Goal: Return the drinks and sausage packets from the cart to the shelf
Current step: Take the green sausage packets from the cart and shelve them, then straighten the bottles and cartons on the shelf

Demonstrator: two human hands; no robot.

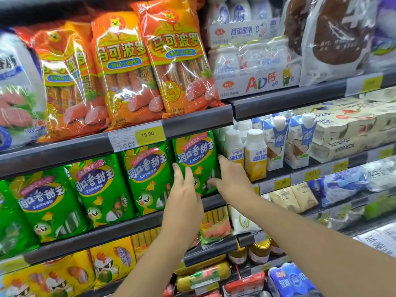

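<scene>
A green sausage packet (196, 156) stands upright at the right end of a row of like packets on the second shelf (132, 227). My left hand (185, 190) lies flat against its lower front, fingers spread. My right hand (230, 177) presses on its right edge, thumb across the front, between the packet and the yellow-labelled drink bottles (255, 155). Both hands touch the packet; neither wraps fully around it. The cart is out of view.
Orange sausage packets (175, 58) fill the shelf above, with a 19.90 price tag (147, 133) on its rail. White milk bottle packs (255, 67) and cartons (300, 140) stand to the right. Yellow packets (111, 262) and jars (259, 251) sit on lower shelves.
</scene>
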